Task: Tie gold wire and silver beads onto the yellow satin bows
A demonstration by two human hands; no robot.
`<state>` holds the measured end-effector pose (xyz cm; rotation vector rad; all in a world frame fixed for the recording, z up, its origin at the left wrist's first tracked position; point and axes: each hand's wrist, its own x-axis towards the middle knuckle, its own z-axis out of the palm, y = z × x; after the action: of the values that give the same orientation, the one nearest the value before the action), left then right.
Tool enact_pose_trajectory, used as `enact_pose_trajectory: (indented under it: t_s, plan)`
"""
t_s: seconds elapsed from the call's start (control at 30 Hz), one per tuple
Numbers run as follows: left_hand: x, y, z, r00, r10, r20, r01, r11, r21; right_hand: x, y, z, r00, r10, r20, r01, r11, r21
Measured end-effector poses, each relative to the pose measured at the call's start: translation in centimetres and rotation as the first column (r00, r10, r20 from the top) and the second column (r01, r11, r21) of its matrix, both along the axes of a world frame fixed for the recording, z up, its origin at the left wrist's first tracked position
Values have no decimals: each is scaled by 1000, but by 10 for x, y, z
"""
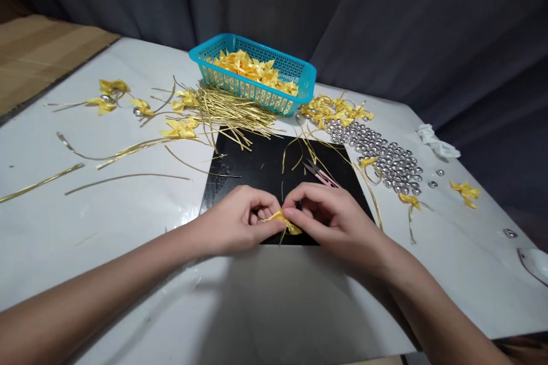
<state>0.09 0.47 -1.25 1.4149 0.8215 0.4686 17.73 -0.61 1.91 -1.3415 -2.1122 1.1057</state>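
Both hands meet over the near edge of the black mat: left hand and right hand each pinch the yellow ribbon bow between thumb and fingertips. Beyond the mat, the blue basket sits full of loose bows, gold ties heaped beside it; silver beads lie right of the mat. Only a few tied bows lie left of it, so most seems undone

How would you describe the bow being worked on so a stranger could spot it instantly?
Find the black mat on the white table. At its near edge the left hand and right hand meet, pinching a yellow ribbon bow. Unlike the bows in the blue basket or loose around it, this one is held.
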Motion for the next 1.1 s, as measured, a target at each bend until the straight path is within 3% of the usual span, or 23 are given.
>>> enact_pose_trajectory:
  t_s: [0.1, 0.17, 0.23, 0.33, 0.47, 0.53, 0.6, 0.7, 0.77, 0.97, 1.1]
  plan:
    - [0, -1, 2, 999, -21, -33, 22, 1000, 20, -2, 1, 1, 984, -125, -124, 71, 927, -368]
    - [0, -2, 3, 999, -30, -43, 31, 999, 16, -2, 2, 3, 970, -195, -148, 94, 855, -510]
    - [0, -2, 4, 999, -30, -34, 30, 1000, 2, -1, 3, 4, 959, -250, -133, 132, 811, -570]
    - [-1, -1, 4, 1000, 12, -17, -12, 1000, -18, 0, 4, 6, 950, -281, -136, 156, 806, -571]
    - [0, 2, 6, 996, 91, -6, -91, 994, -55, 0, 1, 6, 961, -239, -138, 168, 903, -395]
    - [0, 3, 7, 992, 125, 3, -124, 990, -73, -1, -2, 4, 975, -196, -108, 172, 965, -195]
    - [0, 4, 7, 988, 153, 8, -152, 985, -83, -2, -5, 2, 991, -127, -48, 130, 990, 61]
    - [0, 4, 7, 983, 180, 22, -178, 980, -93, -1, -8, 1, 998, 28, 61, -49, 921, 387]
    - [0, 4, 7, 981, 187, 56, -180, 977, -119, 2, -9, 0, 983, 92, 160, -161, 855, 494]
    - [0, 7, 6, 967, 204, 150, -166, 958, -233, 12, -8, -4, 912, 68, 404, -327, 716, 617]
    - [-2, 10, 2, 941, 262, 214, -192, 934, -300, 9, -6, -6, 914, 52, 402, -317, 710, 629]
